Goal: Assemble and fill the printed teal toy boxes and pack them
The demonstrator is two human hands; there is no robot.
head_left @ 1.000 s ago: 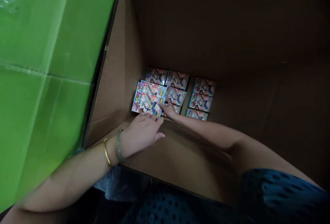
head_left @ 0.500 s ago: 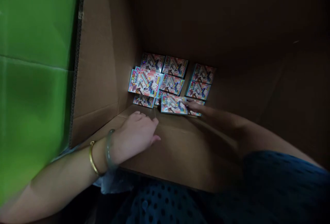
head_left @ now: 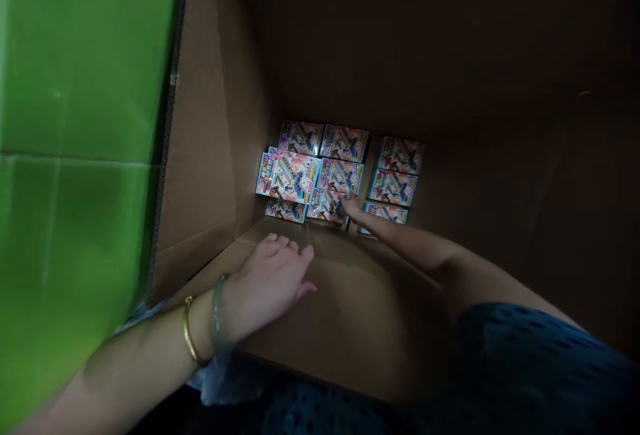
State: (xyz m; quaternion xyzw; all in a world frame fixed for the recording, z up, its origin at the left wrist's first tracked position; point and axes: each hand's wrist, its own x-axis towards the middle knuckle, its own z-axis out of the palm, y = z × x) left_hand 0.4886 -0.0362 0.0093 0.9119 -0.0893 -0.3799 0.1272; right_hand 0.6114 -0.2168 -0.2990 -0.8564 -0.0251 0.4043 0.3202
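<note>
Deep in a large cardboard carton [head_left: 350,288], my right hand [head_left: 351,208] grips the right edge of a small colourful toy box [head_left: 326,205]. That box lies at the near end of the middle column, and its printed face points up. My fingertips are partly hidden in the dim light. Nearer to me, my left hand [head_left: 273,278] hovers over the carton's near wall. It holds nothing, with its fingers loosely bent and the thumb apart. Another toy box [head_left: 289,177] sits raised and askew on top of the left column.
Several matching boxes lie flat on the carton floor in columns, among them one at the far right [head_left: 401,155]. A gap runs between the middle and right columns. The carton's left wall [head_left: 200,108] rises beside a green surface [head_left: 85,75].
My right hand has moved left and down with the toy box, which now lies in the middle column. The right column's near box shows more. The whole view has shifted slightly.
</note>
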